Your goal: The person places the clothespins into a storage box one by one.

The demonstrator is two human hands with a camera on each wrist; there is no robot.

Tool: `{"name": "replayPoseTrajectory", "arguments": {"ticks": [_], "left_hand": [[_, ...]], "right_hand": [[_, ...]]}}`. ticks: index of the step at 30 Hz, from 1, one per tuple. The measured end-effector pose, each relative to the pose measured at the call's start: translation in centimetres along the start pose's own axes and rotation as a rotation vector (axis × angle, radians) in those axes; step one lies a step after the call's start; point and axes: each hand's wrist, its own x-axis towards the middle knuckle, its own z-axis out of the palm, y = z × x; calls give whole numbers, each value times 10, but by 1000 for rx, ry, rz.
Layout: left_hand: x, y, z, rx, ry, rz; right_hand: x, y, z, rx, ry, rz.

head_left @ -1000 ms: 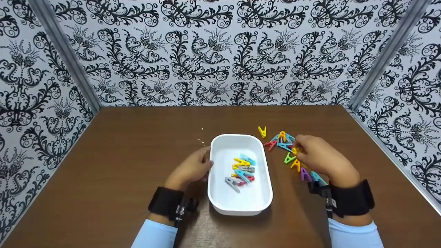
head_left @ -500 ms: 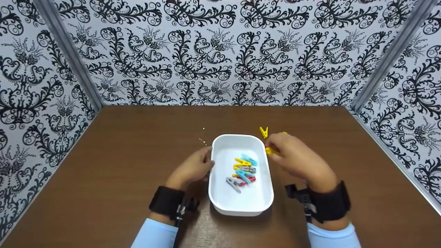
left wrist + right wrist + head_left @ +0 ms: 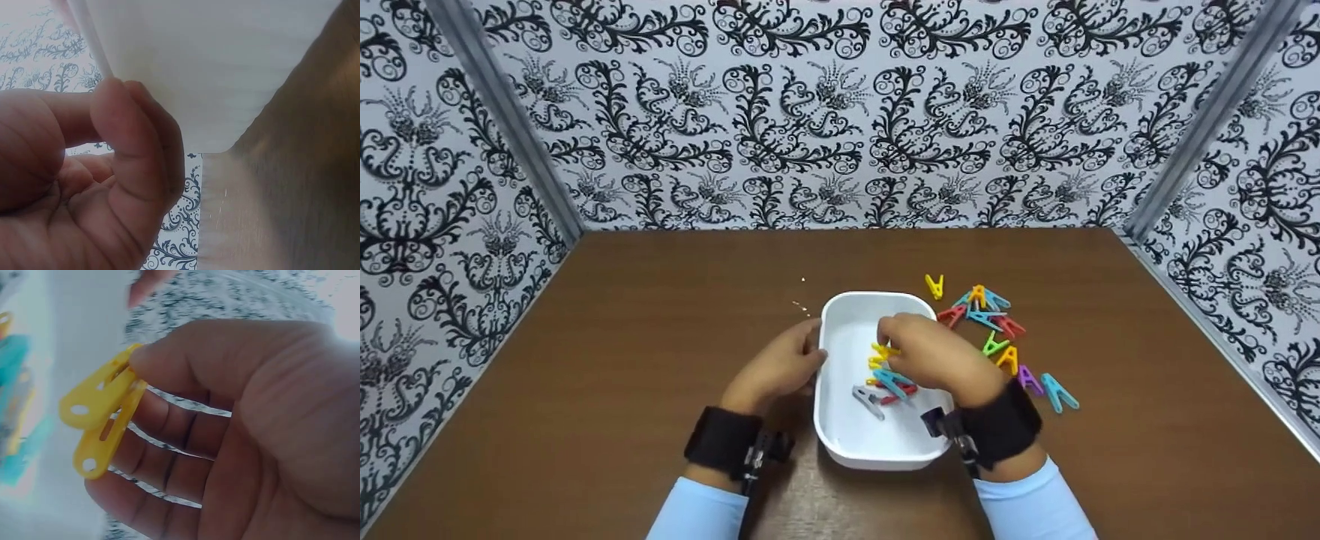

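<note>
My left hand (image 3: 778,364) grips the left rim of a white plastic tub (image 3: 851,436); the left wrist view shows its fingers curled against the tub wall (image 3: 208,73). Over the tub's right half is my right hand (image 3: 941,356), pinching a yellow clothespin (image 3: 93,402) between thumb and fingers. Inside the tub lie several clothespins, among them a grey clothespin (image 3: 868,403) and a light-blue clothespin (image 3: 891,382) over a red one. My right hand hides part of this group and the tub's right rim.
Right of the tub, more clothespins lie loose on the brown table (image 3: 660,315), including a green clothespin (image 3: 994,343), a purple clothespin (image 3: 1029,380) and a blue clothespin (image 3: 1059,393). A yellow clothespin (image 3: 934,286) lies behind the tub. Patterned walls (image 3: 840,112) enclose the table.
My right hand has moved left from the loose clothespins to above the tub, carrying a yellow clothespin. The left hand and the tub have stayed in place.
</note>
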Motion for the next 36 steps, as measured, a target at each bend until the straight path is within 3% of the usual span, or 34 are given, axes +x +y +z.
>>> {"name": "replayPoseTrajectory", "arguments": {"ticks": [5, 10, 20, 26, 36], "left_hand": [[1, -1, 0, -12, 2, -7], [0, -3, 1, -41, 5, -41], [2, -2, 2, 23, 4, 11], [2, -1, 2, 9, 6, 2], [2, 0, 3, 8, 11, -7]], "right_hand": [[7, 10, 13, -6, -76, 106], [11, 12, 19, 9, -115, 128], [7, 12, 19, 19, -41, 72], [3, 6, 13, 46, -51, 110], [-3, -3, 3, 19, -29, 104]]}}
